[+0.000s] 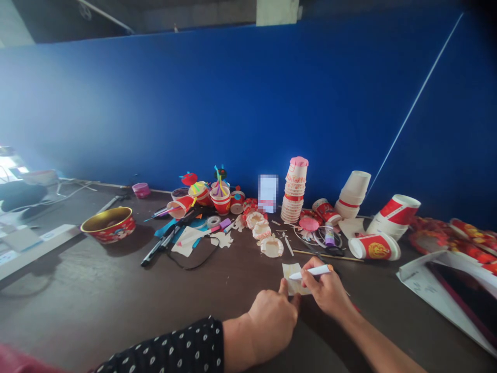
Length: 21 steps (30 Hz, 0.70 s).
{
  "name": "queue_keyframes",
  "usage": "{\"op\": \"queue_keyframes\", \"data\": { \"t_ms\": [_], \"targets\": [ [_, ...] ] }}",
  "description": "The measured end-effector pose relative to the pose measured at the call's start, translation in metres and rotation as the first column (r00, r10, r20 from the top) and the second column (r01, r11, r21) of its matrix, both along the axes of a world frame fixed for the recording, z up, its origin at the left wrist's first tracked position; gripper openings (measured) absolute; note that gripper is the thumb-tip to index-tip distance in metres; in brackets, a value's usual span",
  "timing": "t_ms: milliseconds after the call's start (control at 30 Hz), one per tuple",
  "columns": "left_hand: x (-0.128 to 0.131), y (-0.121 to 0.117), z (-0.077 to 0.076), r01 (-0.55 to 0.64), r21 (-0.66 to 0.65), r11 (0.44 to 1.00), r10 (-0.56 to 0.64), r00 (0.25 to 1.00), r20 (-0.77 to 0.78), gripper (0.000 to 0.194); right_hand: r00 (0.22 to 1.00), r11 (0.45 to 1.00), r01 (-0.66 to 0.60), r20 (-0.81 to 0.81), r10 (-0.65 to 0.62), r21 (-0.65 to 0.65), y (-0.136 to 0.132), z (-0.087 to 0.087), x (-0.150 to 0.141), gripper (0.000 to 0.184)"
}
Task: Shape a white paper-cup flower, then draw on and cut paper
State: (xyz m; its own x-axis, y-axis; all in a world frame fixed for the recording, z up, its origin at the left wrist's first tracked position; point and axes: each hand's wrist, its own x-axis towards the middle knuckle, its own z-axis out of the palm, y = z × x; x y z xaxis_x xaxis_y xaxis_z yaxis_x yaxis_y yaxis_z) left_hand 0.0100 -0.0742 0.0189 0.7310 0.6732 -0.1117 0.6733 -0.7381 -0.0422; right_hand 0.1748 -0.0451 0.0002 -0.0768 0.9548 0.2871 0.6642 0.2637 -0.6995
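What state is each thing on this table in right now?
Left hand: resting on the table, fingertips on the paper slip
Right hand: gripping the white marker
White marker: held, tip at the paper slip
Paper slip: lying flat on the table
Stack of paper cups: upright, pink-topped
White cup stack: leaning
Red-and-white paper cup: lying on its side
Gold-rimmed red bowl: upright, opening upward

A deep blue wall (233, 103) rises behind a dark wooden table (128, 295).
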Motion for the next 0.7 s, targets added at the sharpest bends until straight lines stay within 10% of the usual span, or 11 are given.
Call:
{"op": "queue_keyframes", "data": {
  "t_ms": [700],
  "targets": [
    [0.0007,-0.0007,-0.0045,-0.014,0.037,0.999,0.014,1.0,0.011,0.044,0.998,1.0,0.016,-0.054,-0.017,-0.006,0.0028,-0.0031,0.0005,0.028]
  ]
}}
